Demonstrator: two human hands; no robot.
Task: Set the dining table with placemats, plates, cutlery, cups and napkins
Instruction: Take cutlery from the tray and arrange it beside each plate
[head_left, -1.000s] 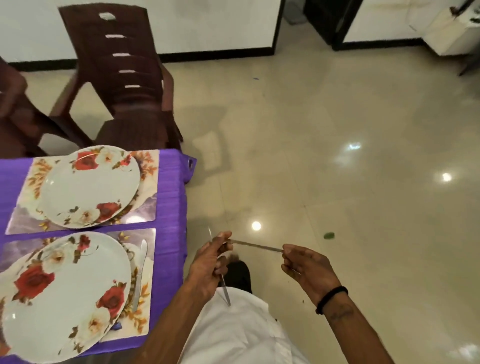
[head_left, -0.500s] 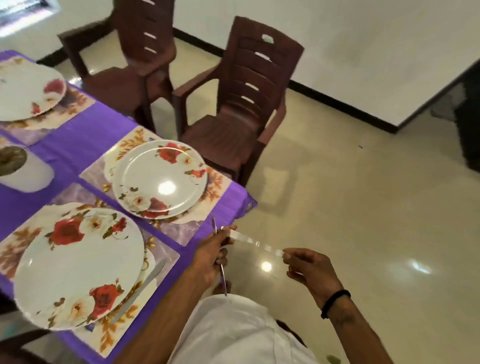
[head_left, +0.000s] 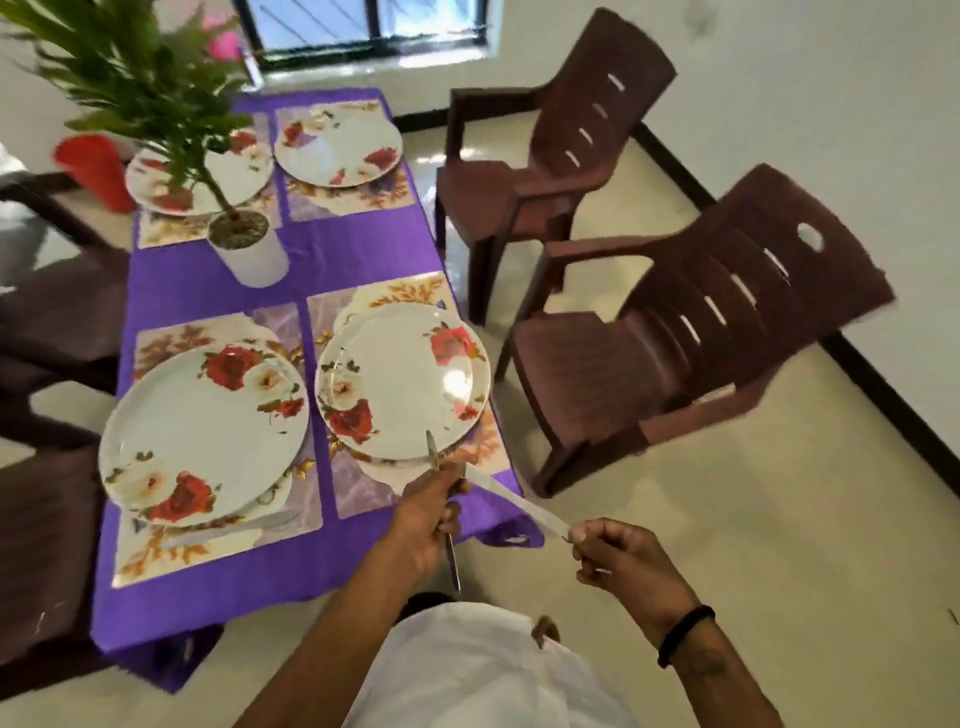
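Four round white plates printed with red roses lie on the purple-clothed table (head_left: 332, 254), each on its own floral placemat: the near-left plate (head_left: 205, 434) by the near edge, the near-right plate (head_left: 402, 379) by the right edge, the far-right plate (head_left: 337, 143) and the far-left plate (head_left: 200, 174) toward the far end. One placemat (head_left: 363, 488) shows bare below the near-right plate. One steel table knife (head_left: 228, 532) lies on the near-left placemat, just beside that plate's near rim.

The left hand (head_left: 423, 519) is curled round a thin steel utensil (head_left: 452, 564) held upright over the near-right corner of the table; what kind it is I cannot tell. The right hand (head_left: 626, 564) pinches one end of a second, flat steel knife (head_left: 511, 501), whose other end meets the left hand's fingers.

A white pot with a green plant (head_left: 249, 249) stands at the table's middle. Two brown plastic chairs (head_left: 691, 332) stand along the right side, and a red cup (head_left: 96, 169) sits off the far-left corner.

Half a second ago the view showed only three plates and the floor to the right; now it takes in the whole table, while both hands keep the same grip.
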